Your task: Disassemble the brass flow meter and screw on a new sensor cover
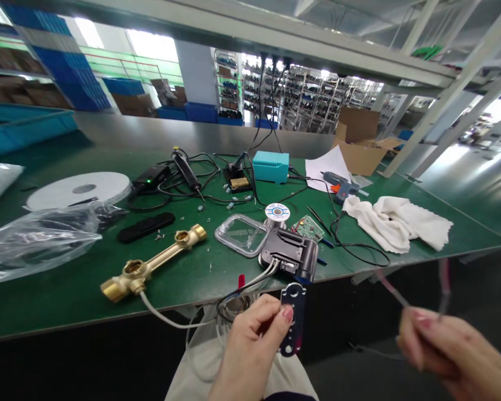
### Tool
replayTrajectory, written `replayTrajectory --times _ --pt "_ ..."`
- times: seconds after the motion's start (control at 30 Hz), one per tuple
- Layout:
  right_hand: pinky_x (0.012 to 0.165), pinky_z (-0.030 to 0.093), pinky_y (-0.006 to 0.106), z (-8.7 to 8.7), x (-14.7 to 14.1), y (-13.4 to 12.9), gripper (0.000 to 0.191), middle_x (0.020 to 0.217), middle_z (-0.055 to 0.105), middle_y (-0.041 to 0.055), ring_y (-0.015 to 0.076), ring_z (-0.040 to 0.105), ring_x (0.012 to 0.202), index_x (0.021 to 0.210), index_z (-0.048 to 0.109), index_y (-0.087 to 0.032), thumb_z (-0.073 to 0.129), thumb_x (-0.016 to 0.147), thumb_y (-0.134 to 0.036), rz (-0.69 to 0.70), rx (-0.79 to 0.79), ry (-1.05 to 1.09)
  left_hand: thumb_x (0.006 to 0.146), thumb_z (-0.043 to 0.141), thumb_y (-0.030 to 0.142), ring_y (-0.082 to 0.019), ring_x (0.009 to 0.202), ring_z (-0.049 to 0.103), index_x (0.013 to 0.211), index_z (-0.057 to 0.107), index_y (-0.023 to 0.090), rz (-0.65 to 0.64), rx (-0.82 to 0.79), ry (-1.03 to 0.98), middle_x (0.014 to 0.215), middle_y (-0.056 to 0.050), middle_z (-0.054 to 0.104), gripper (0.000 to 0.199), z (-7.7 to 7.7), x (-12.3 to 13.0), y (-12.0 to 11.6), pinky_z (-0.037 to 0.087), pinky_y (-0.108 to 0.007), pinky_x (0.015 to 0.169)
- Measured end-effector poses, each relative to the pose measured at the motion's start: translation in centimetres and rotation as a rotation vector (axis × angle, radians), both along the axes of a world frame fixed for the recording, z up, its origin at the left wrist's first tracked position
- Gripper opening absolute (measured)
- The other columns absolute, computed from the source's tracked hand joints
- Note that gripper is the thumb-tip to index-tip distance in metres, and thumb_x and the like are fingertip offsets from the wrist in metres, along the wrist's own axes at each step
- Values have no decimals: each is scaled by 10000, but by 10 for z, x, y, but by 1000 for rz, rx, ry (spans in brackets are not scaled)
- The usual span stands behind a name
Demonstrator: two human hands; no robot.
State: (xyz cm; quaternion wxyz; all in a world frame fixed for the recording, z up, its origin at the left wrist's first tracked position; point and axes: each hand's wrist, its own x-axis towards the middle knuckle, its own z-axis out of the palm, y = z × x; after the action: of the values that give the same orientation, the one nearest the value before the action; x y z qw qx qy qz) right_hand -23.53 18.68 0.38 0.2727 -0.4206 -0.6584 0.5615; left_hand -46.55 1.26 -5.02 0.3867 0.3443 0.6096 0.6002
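My left hand (250, 348) is shut on a dark perforated plate (293, 319) just below the green bench edge. Off to the right, my right hand (446, 351) pinches a thin wire with a pinkish sleeve (402, 296), somewhat blurred. Grey and dark leads run from a black plastic housing (288, 250) on the bench towards my left hand. A brass manifold fitting (148, 266) lies on the bench to the left, with a white cable (171, 320) curving from it towards my lap.
The green bench (250, 284) holds a clear plastic lid (241, 235), solder spool (278, 214), circuit board (308, 227), teal soldering station (270, 167), glue gun (338, 186), white cloth (396, 223) and plastic bag (33, 239). A cardboard box (361, 145) stands behind.
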Motion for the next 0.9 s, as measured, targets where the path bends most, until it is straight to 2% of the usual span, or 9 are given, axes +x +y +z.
replayTrajectory --times 0.03,0.1,0.17,0.3,0.43,0.63,0.8,0.9 --pt "458 226 311 -2 -11 -11 467 452 309 -20 83 303 433 536 580 -200 477 819 -556 178 -63 -158 889 522 475 -147 663 414 626 541 151 32 23 -6 712 -24 442 418 2 -1 2 350 -230 613" --pt "473 222 283 -1 -35 -29 566 504 345 -15 86 307 471 567 608 -183 402 830 -640 405 -28 -303 876 535 472 -144 647 422 615 534 144 82 54 -3 702 -28 446 419 4 -2 4 350 -223 583" --pt "490 230 268 3 -56 -42 624 509 335 -19 91 311 489 572 597 -179 325 845 -671 527 30 -324 876 534 468 -146 647 433 623 544 141 118 49 19 711 -34 459 414 4 -3 6 355 -221 574" --pt "518 263 253 10 -82 -51 654 519 370 -15 95 336 508 562 554 -176 267 851 -689 668 88 -292 888 522 455 -144 644 444 630 558 143 147 56 63 707 -35 463 406 4 -4 3 352 -220 569" --pt "516 259 243 8 -94 -53 657 536 371 -18 90 338 518 571 539 -165 246 865 -675 693 115 -285 922 504 412 -141 683 482 670 575 158 162 72 154 746 -28 501 365 4 0 -2 370 -215 623" --pt "491 242 231 2 -106 -61 611 494 285 -49 65 266 467 558 521 -156 290 896 -609 679 79 -182 943 481 372 -153 721 530 801 636 183 291 132 328 829 -40 544 283 2 1 -7 431 -218 690" --pt "472 223 233 1 -111 -65 612 484 269 -55 59 228 449 542 515 -155 299 900 -602 693 49 -139 932 515 347 -151 698 558 745 625 167 378 114 360 843 -48 560 282 0 -6 -14 460 -207 642" --pt "482 226 230 2 -113 -68 616 496 287 -48 62 263 469 545 520 -155 299 897 -611 689 80 -149 933 523 330 -153 722 570 809 667 176 414 140 400 883 -53 576 246 -1 -10 -16 476 -203 636"
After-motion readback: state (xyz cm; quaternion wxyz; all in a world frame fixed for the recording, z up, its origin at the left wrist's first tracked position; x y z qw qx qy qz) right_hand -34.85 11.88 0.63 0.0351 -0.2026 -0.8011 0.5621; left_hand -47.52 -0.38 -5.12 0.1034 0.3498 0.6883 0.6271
